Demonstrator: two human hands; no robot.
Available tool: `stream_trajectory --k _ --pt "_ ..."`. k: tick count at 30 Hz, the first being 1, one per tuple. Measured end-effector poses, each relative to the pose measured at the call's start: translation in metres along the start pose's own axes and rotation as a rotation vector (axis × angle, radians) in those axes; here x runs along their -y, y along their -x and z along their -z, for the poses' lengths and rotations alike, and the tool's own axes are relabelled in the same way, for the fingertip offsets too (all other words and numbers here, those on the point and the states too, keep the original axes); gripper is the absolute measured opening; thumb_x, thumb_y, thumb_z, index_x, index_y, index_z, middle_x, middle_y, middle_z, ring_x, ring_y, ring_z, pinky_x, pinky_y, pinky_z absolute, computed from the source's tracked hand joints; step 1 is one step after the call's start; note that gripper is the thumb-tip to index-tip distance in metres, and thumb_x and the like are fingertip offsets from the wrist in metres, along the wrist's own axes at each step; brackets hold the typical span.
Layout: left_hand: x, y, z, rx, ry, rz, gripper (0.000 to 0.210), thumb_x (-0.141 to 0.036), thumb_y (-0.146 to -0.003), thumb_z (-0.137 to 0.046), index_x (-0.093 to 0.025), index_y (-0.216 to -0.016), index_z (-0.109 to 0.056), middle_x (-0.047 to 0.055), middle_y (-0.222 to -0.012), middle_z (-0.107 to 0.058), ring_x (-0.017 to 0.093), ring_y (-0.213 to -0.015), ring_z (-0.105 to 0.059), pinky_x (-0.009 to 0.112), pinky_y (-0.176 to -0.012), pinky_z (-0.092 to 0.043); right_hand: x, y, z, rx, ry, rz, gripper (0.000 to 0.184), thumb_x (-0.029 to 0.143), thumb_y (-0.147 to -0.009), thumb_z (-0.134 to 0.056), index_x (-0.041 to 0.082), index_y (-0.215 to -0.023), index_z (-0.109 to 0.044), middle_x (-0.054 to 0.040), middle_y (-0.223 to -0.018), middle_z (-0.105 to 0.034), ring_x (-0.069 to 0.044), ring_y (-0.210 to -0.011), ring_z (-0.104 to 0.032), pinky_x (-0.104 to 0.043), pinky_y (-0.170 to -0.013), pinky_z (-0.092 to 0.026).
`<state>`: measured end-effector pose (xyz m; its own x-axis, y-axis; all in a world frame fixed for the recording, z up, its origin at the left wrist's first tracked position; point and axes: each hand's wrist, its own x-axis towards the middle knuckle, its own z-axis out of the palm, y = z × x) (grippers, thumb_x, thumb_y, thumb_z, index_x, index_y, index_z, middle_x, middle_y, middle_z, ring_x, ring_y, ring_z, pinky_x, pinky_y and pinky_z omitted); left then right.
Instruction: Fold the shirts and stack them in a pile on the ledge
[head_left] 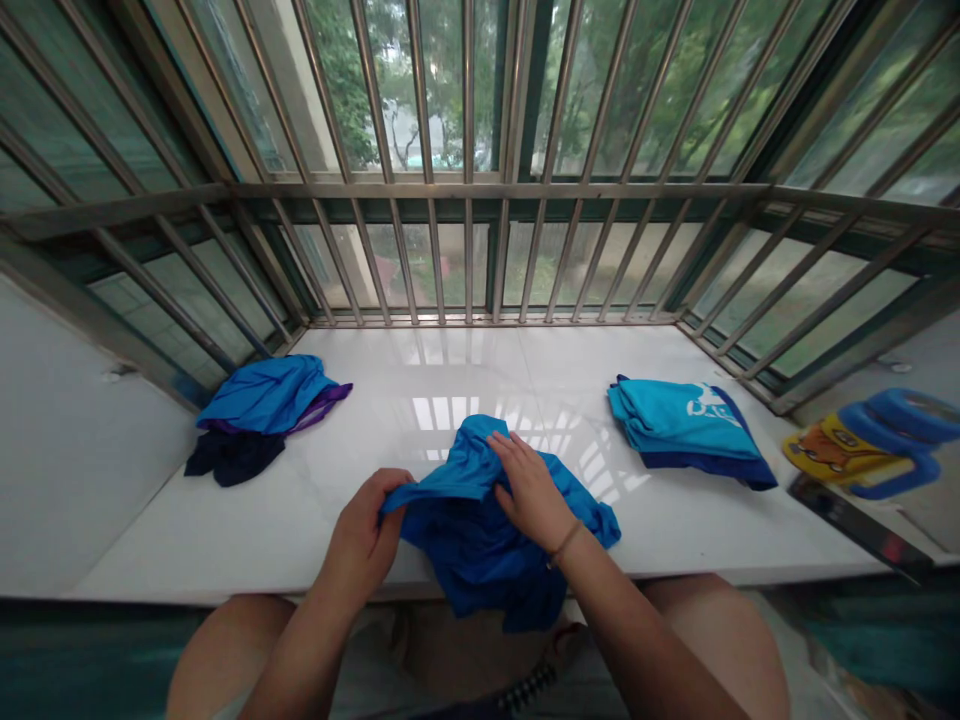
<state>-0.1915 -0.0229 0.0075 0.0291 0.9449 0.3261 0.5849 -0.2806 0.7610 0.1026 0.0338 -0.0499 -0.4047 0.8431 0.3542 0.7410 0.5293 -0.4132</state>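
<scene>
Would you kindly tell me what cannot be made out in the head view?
In the head view:
Blue garment: full shape, hidden by its own folds, the left hand and the right hand.
Right palm: turned toward the cloth.
White print on the folded clothes: exact design, too small.
Yellow-and-blue container: picture details, blurred.
Dark flat object: identity, too blurred.
</scene>
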Motion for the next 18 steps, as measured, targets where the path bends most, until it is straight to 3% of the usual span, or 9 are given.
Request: stream_trajectory --k 4,7,10,13,15,18 --pt "0.006 0.015 0.016 -0.01 -0.141 -0.1 0.027 -0.044 -0.101 -0.053 -0.027 -0.105 -0.074 0.004 -0.093 -0.081 0.024 -0.077 -0.076 0.033 -0.073 -0.06 -0.003 -0.032 0.003 0.145 -0.082 0.139 0.044 0.004 -0.09 -0.062 0.026 -0.124 -0.078 -0.0065 -0.128 -0.079 -0.027 -0.136 -0.065 -0.052 -0.122 -0.05" --pt "0.026 0.037 0.034 -0.045 -0.226 -0.071 0.022 -0.048 -0.094 -0.068 -0.031 -0.106 -0.076 0.001 -0.09 -0.082 0.025 -0.072 -0.077 0.032 -0.071 -0.062 0.001 -0.028 0.028 0.023 -0.206 0.091 0.042 0.006 -0.092 -0.054 0.024 -0.124 -0.075 -0.0062 -0.123 -0.079 -0.024 -0.123 -0.072 -0.045 -0.113 -0.057" --pt "0.047 0.062 0.05 0.088 -0.282 -0.006 0.031 -0.048 -0.081 -0.086 -0.038 -0.11 -0.078 -0.002 -0.094 -0.084 0.026 -0.077 -0.08 0.033 -0.075 -0.065 0.01 -0.005 0.063 -0.12 -0.278 -0.009 0.038 0.013 -0.098 -0.048 0.024 -0.128 -0.07 -0.0064 -0.123 -0.079 -0.023 -0.122 -0.074 -0.043 -0.111 -0.058" --pt "0.061 0.078 0.056 0.159 -0.348 0.037 0.032 -0.035 -0.084 -0.078 -0.042 -0.115 -0.079 -0.002 -0.11 -0.086 0.029 -0.094 -0.083 0.036 -0.082 -0.067 0.021 0.028 0.098 -0.239 -0.252 -0.043 0.028 0.025 -0.106 -0.048 0.025 -0.122 -0.071 -0.0064 -0.121 -0.081 -0.025 -0.128 -0.074 -0.041 -0.108 -0.06" --pt "0.063 0.08 0.054 0.099 -0.356 0.036 0.035 -0.027 -0.083 -0.067 -0.04 -0.113 -0.079 0.0 -0.113 -0.085 0.03 -0.102 -0.082 0.038 -0.088 -0.067 0.028 0.054 0.116 -0.296 -0.204 -0.048 0.026 0.029 -0.108 -0.049 0.027 -0.12 -0.072 -0.0061 -0.118 -0.083 -0.024 -0.116 -0.079 -0.035 -0.095 -0.064" --pt "0.056 0.075 0.046 -0.112 -0.336 0.12 0.033 -0.027 -0.082 -0.06 -0.034 -0.11 -0.076 0.001 -0.107 -0.083 0.029 -0.099 -0.081 0.039 -0.086 -0.067 0.032 0.099 0.136 -0.367 -0.056 -0.027 0.025 0.031 -0.106 -0.054 0.032 -0.121 -0.075 -0.0041 -0.106 -0.084 -0.022 -0.091 -0.083 -0.031 -0.079 -0.064"
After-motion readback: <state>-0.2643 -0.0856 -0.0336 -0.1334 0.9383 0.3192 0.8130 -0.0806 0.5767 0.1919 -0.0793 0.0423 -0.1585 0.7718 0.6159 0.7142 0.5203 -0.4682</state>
